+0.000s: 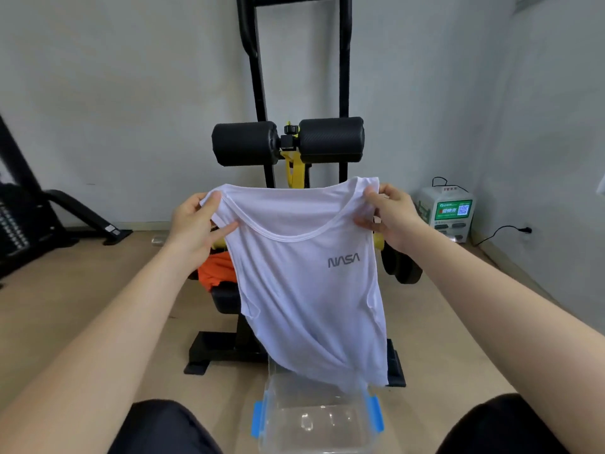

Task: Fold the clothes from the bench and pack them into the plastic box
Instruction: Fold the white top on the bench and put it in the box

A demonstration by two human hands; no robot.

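Head view: left hand [193, 224], right hand [393, 217] pinch vest [307, 290] shoulders above plastic box [273, 388]. Looks thin, limp, light; shoulder grip suits folding.

Background: pale wall [131, 93], light wooden floor [98, 290]. Far left: black weight machine [19, 231] with stacked plates. Right corner: white charging kiosk [447, 211], green screen with QR code; a black cable [501, 229] leads to a wall plug [526, 230].

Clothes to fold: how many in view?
2. A white NASA tank top held up by the left hand and right hand; an orange garment on the bench behind it. More may be hidden behind the top.
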